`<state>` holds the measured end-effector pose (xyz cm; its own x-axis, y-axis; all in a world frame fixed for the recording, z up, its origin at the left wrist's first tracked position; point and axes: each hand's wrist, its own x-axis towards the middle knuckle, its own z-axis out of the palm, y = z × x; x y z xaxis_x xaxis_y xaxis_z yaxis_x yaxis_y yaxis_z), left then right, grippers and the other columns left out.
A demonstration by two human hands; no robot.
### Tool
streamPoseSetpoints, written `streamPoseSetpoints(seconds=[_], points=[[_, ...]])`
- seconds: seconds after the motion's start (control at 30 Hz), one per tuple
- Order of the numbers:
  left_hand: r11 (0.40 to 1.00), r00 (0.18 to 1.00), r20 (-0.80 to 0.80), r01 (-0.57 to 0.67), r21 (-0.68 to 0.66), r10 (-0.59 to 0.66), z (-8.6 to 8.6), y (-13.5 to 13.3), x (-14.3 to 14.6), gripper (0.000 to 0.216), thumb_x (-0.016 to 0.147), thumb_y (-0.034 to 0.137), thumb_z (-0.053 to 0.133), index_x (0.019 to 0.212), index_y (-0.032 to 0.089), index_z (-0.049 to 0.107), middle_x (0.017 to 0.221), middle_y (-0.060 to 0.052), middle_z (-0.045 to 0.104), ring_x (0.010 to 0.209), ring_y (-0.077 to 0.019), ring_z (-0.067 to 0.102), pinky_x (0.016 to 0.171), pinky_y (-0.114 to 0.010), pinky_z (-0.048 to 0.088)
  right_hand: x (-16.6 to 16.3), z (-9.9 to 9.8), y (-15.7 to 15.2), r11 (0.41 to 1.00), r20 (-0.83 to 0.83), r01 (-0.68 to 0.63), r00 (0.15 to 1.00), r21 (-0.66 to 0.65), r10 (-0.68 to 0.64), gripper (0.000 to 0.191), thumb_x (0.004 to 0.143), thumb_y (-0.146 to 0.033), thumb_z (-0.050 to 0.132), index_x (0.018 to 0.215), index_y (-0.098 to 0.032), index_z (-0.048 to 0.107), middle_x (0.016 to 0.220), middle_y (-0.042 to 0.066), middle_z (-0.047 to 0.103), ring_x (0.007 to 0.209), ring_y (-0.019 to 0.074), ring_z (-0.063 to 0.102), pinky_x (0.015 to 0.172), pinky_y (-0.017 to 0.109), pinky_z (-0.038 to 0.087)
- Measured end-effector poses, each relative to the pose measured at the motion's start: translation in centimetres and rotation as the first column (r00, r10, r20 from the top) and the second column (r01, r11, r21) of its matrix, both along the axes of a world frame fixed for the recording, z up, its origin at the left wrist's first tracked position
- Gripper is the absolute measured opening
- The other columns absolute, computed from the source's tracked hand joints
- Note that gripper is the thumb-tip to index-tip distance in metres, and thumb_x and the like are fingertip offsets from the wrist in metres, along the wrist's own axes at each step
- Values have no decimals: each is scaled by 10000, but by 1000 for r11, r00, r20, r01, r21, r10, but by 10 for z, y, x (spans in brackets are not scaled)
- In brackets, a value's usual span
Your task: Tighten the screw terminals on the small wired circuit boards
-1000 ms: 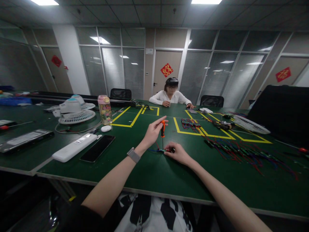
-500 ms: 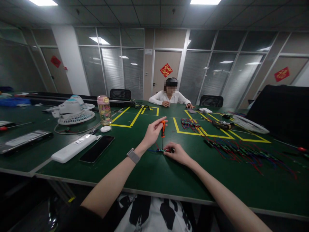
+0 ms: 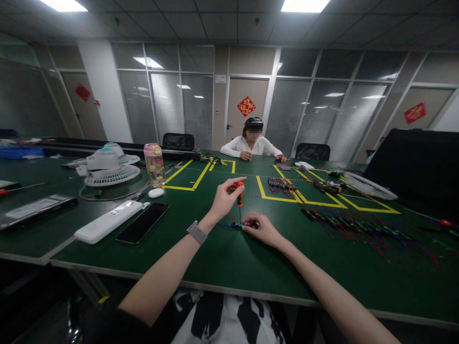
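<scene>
An orange-and-black screwdriver stands nearly upright, its handle gripped near the top by my left hand. Its thin shaft runs down to a small green circuit board lying on the green table, with red and blue wires at its left end. My right hand is closed on the board's right end, with thumb and fingertips pressed there. Those fingers partly hide the board, and the contact of the screwdriver tip is too small to make out.
Many wired circuit boards lie to the right, and another wire bundle sits inside yellow tape. To the left are a phone, a white power strip, a bottle and fans. Opposite sits a person.
My left hand's fingers have turned a little around the top of the screwdriver handle. My right hand stays at the board; the whole view has shifted slightly.
</scene>
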<state>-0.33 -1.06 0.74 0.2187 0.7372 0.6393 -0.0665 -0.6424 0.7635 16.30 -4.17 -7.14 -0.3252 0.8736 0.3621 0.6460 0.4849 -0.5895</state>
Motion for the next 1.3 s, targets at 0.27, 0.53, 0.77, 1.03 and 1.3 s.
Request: streamPoseSetpoints(seconds=[0.27, 0.53, 0.77, 1.03, 1.3], points=[[998, 998, 0, 63, 7, -63, 0, -1, 1, 347, 868, 249, 440, 1185, 192, 570, 1126, -79, 592, 992, -160, 578, 881, -298, 441, -1, 3, -2, 1000, 9, 0, 1000, -3, 0, 147, 756, -239, 610, 851, -156, 686, 761, 32, 600, 674, 137, 533, 634, 249, 423], [996, 997, -22, -69, 55, 71, -1, 1, -1, 311, 806, 287, 561, 1097, 204, 633, 1095, -75, 584, 951, -158, 579, 813, -263, 473, -1, 2, -1, 1000, 17, 0, 1000, 2, 0, 136, 758, -238, 610, 838, -154, 680, 734, 26, 586, 653, 132, 521, 607, 242, 408], [997, 997, 13, 76, -33, -76, 0, 0, 0, 356, 834, 234, 510, 1180, 179, 572, 1038, -76, 638, 913, -155, 611, 850, -300, 471, -2, 5, -3, 1000, 8, 11, 1000, -10, -11, 140, 748, -227, 620, 838, -140, 681, 739, 33, 596, 656, 134, 526, 611, 245, 411], [991, 991, -1, 131, -37, -131, 1, 0, 0, 356, 857, 228, 463, 1199, 213, 560, 1122, -67, 613, 987, -156, 588, 897, -311, 445, -1, 4, -3, 1000, 9, -4, 1000, 3, 4, 134, 759, -239, 617, 840, -153, 679, 750, 30, 602, 665, 132, 525, 628, 248, 422], [999, 999, -32, 7, 39, -5, 1, -1, 0, 318, 819, 250, 535, 1122, 211, 621, 1108, -67, 566, 984, -155, 562, 843, -266, 460, -1, 5, -3, 1000, 18, -9, 1000, -3, 9, 136, 759, -238, 617, 846, -156, 682, 763, 33, 604, 665, 130, 524, 634, 249, 425]])
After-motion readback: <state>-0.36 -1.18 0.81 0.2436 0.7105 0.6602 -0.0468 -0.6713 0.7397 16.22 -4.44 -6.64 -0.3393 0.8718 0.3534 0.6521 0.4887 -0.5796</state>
